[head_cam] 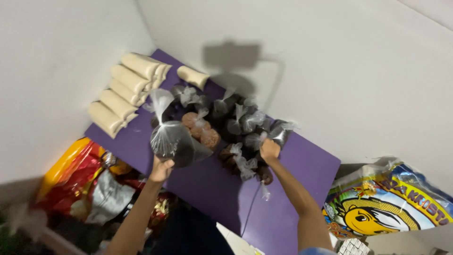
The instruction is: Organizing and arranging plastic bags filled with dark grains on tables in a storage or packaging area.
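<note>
Purple table (302, 165), left hand (162, 169) grip closed on clear bag (172, 139), right hand (269, 150) apparently pinching knotted bag (281, 132)

A small home food-packing corner, it seems: a purple counter (302, 165) against bare white walls (330, 56) carries rows of pale filled pouches (123, 92) and many knotted clear bags (236, 127), with large printed sacks (387, 203) right and left.

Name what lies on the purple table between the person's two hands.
In the head view, tied dark bags lie between left hand and right hand.
</note>
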